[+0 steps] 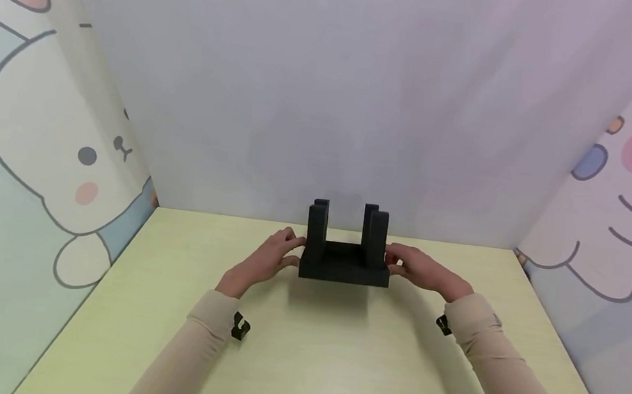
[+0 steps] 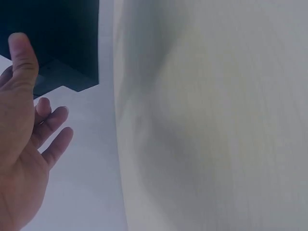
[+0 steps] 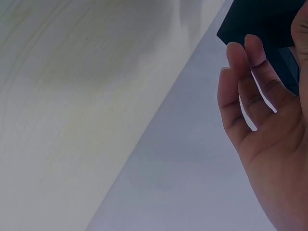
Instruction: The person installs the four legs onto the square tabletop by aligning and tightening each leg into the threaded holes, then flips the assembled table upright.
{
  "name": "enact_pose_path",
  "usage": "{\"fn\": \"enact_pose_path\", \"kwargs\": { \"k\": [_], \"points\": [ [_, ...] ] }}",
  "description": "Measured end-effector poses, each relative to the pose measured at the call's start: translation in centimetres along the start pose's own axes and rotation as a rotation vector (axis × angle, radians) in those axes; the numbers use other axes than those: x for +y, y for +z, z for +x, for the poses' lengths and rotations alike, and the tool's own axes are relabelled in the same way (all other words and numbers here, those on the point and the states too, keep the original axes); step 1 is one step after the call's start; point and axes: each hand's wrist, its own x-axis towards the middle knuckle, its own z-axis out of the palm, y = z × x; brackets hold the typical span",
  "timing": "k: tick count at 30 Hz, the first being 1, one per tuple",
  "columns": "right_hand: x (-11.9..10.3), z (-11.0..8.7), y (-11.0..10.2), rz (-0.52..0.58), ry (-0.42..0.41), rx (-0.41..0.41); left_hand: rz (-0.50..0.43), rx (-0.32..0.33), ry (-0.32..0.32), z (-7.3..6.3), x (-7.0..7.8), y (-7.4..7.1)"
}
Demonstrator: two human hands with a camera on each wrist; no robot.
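Observation:
A black stand [image 1: 342, 273] with a flat rectangular base and upright posts is held between both hands near the back of the table. Its shadow falls on the tabletop in front of it, and the base appears raised off the surface. My left hand [image 1: 268, 257] grips the left end of the base. On the opposite end, my right hand [image 1: 422, 270] holds the base in the same manner. In the left wrist view the thumb lies against the black stand [image 2: 72, 33], other fingertips partly behind it. The right wrist view shows fingertips at a corner of the stand [image 3: 262, 21].
The pale yellow table [image 1: 320, 377] ends at a whitish back wall [image 1: 355, 98]. Cartoon-printed side panels stand at the left [image 1: 40, 129] and right [image 1: 609, 208]. A small black device [image 1: 240, 326] sits at the left wrist, another [image 1: 444, 325] at the right.

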Motion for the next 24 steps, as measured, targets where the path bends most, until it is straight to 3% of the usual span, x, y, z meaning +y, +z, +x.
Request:
{"fn": "enact_pose_path", "kwargs": {
  "k": [4,9,11,19,24],
  "points": [
    [-0.2,0.1,-0.1,0.083,0.032,-0.012,-0.122,0.01,-0.051,0.2,0.2,-0.4],
    [-0.5,0.1,0.0,0.201,0.122,-0.039,-0.36,-0.004,-0.135,0.5,0.3,0.0],
    [-0.4,0.0,0.1,0.222,0.144,-0.051,-0.404,-0.011,-0.169,0.6,0.5,0.2],
    [-0.6,0.1,0.2,0.272,0.199,-0.032,-0.458,-0.016,-0.232,1.3,1.7,-1.2],
    [-1.3,0.3,-0.1,0.32,0.19,0.0,-0.469,-0.023,-0.3,2.3,2.5,-2.5]
  ]
}}
